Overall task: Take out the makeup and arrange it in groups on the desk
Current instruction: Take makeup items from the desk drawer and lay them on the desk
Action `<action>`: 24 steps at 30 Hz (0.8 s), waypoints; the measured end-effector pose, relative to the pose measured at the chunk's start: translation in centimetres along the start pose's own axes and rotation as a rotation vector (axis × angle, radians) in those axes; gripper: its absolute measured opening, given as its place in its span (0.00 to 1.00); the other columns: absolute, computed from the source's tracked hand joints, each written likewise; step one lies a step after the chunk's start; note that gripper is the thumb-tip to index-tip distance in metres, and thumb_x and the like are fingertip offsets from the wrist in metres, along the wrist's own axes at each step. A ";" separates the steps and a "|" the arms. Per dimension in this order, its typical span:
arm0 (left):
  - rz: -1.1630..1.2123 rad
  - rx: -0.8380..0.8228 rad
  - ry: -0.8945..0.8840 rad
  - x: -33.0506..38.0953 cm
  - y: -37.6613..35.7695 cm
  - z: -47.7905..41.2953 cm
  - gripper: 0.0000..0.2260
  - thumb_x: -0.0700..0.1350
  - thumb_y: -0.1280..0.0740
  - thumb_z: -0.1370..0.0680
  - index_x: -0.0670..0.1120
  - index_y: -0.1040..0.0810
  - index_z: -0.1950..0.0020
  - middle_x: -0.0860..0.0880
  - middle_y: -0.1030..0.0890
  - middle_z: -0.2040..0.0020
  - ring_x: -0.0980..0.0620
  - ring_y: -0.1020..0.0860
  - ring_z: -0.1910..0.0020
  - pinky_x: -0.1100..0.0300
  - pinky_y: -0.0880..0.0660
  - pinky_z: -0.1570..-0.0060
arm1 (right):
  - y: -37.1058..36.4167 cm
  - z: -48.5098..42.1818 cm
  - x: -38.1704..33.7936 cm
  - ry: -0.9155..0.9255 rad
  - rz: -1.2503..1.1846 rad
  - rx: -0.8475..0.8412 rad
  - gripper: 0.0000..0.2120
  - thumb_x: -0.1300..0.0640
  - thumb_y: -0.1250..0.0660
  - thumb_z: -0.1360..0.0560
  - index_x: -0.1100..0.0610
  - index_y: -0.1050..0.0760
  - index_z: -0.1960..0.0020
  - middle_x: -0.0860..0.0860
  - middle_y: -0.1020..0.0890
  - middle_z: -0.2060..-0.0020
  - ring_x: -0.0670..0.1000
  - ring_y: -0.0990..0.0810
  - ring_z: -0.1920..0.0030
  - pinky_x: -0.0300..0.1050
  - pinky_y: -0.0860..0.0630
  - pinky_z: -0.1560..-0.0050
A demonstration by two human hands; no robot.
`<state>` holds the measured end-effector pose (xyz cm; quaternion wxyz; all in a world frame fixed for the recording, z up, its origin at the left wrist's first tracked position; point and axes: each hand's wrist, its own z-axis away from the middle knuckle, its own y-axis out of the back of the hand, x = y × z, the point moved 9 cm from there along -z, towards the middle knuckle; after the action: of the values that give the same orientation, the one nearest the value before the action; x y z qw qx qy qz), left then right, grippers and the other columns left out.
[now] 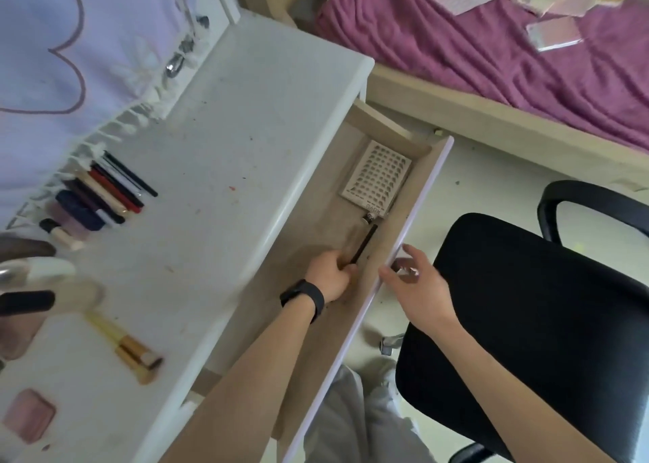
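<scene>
Nearest on the white worktop point(228, 146) lie a pink compact point(30, 415) and a gold tube point(131, 353), apart from each other; beside them the drawer point(412, 216) stands pulled out, both forearms reaching over it. The left hand point(330, 276), with a black wristband point(303, 299) on its wrist, is down inside the drawer; its fingers point(346, 269) are curled round the near end of a black pencil point(365, 243), which slants away along the drawer floor. The right hand point(414, 287) is at the drawer's front edge; its fingers point(418, 255) are loosely spread and grip nothing, the thumb touching the edge. Further in the drawer, just past the pencil's far tip, lies a white perforated box point(377, 178). Further back on the worktop, by the wall, a row of sticks and pencils point(116, 188) lies side by side, with a navy compact point(79, 211) at its near end. A black chair point(526, 322) stands to the right; beyond it is a bed point(491, 58) under a purple blanket.
</scene>
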<state>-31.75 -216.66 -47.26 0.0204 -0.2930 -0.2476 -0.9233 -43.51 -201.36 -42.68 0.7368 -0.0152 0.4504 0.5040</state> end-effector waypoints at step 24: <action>0.745 0.408 -0.076 -1.4 16.7 8.0 0.03 0.45 0.29 0.22 0.48 0.17 0.49 0.53 0.16 0.62 0.49 0.15 0.62 0.63 0.22 0.67 | -9.2 -9.5 -8.8 0.178 1.569 -0.069 0.14 0.65 0.42 0.20 0.54 0.21 0.43 0.52 0.19 0.48 0.53 0.20 0.49 0.45 0.29 0.57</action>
<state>-23.29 -227.67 -35.01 0.4011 -0.3864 -0.3031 -0.7733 -43.40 -216.80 -46.34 0.1265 0.2437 0.3708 0.8872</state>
